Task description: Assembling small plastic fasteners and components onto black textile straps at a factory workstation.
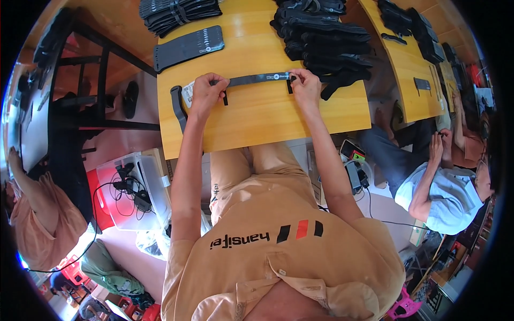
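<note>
A black strap (249,79) with a printed mark is stretched level above the yellow table (257,123), one end in each hand. My left hand (208,93) pinches its left end, and a short black piece hangs below those fingers. At the other end, my right hand (306,88) grips the strap with thumb and fingers, another short black end hanging beside it. Left of my left hand lies a loose black strap with a looped end (176,101), partly behind my wrist. Beside it is a white printed label (188,92).
Flat black straps (190,48) lie side by side beyond my left hand, with a banded bundle (179,13) behind. Black straps are heaped (326,40) at the far right. A clear bin (126,187) holds cables on the left. People work at neighbouring tables.
</note>
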Demonstrator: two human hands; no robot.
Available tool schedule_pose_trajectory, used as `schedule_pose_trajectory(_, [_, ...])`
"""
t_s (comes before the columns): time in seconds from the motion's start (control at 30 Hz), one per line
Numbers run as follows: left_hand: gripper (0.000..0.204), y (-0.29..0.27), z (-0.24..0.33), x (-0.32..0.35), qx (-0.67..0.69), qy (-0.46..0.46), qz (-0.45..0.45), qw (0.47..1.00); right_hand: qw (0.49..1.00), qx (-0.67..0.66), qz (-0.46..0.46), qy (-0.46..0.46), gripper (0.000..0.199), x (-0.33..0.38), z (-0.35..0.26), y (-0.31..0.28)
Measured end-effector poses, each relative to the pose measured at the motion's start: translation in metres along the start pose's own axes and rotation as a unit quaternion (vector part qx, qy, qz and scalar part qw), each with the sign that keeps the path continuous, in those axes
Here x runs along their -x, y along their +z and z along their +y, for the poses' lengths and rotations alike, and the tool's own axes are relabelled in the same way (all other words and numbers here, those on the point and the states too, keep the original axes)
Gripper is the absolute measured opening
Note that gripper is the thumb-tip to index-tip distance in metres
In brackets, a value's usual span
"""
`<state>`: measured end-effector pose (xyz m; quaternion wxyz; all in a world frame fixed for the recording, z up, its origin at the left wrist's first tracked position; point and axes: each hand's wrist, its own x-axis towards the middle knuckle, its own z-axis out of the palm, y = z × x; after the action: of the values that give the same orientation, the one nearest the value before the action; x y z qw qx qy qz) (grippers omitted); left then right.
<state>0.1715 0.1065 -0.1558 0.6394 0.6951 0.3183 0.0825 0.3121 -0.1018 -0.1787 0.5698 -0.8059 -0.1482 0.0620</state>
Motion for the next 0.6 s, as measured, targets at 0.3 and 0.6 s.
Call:
schedule_pose_trajectory(0.3, [0.017, 0.0059, -0.0041, -0.0038, -0.075, 0.002, 0.045, 0.996, 0.991, 0.103, 0.065, -0.063, 0.006, 0.0015, 0.0037, 0.0062])
schedule_pose_trajectory(0.6, [0.017, 0.0062, -0.0037, -0.0040, -0.161, 0.019, 0.098, 0.982, 0.984, 0.131, 0.079, -0.088, 0.007, 0.0014, 0.0041, 0.0092])
